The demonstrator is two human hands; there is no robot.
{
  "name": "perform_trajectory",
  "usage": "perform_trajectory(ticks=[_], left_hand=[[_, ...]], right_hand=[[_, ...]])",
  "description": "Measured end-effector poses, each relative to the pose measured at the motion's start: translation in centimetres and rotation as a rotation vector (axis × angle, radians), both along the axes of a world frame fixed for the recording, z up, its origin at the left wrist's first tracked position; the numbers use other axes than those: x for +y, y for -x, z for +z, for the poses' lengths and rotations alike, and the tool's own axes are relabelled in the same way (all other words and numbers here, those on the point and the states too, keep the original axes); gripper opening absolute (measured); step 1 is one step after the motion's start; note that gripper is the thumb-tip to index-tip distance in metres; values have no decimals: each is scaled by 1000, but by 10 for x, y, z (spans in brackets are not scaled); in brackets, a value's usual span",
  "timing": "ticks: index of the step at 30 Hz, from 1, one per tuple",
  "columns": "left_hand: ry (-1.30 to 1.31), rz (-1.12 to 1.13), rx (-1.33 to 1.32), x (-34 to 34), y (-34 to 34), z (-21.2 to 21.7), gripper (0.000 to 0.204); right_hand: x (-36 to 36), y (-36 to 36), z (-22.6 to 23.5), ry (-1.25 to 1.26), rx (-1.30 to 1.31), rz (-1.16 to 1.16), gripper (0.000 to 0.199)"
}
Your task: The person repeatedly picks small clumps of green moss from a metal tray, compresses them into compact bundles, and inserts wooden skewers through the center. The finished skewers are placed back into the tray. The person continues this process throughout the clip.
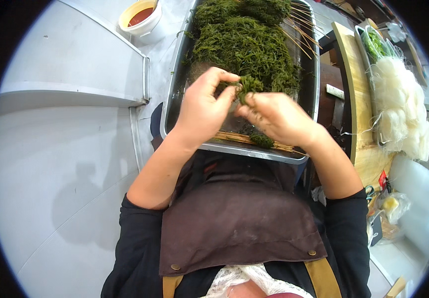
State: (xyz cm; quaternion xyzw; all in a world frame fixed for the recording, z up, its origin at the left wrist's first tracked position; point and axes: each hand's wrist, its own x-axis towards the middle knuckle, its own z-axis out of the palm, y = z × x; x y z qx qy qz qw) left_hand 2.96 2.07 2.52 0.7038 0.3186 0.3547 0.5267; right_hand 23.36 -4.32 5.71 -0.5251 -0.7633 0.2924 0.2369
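Note:
Both hands meet over the near part of a deep metal tray [167, 111]. Between them is a small bunch of dark green seaweed [250, 85]. My left hand [205, 107] pinches its left side with thumb and forefinger, while my right hand [280, 116] grips its lower right with bent fingers. A large heap of the same seaweed [244, 44] fills the far part of the tray. Below my hands, thin wooden skewers [234, 137] lie along the near rim, with a small seaweed clump [262, 140] on them.
More skewers [306, 32] stick out from the heap's right side. A white bucket [147, 25] with red-orange contents stands at the far left. On the right, a wooden board [356, 84] lies beside bundles of white noodles [398, 107]. Plastic bags [391, 206] sit lower right.

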Motion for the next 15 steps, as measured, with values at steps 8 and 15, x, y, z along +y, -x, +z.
perform_trajectory(ticks=[8,15], left_hand=[[393,-54,-174,-1,-1,-6,13],[745,-211,-509,2,2,-9,9]], right_hand=[[2,0,-7,54,-57,3,17],[6,1,-8,221,-114,-76,24]])
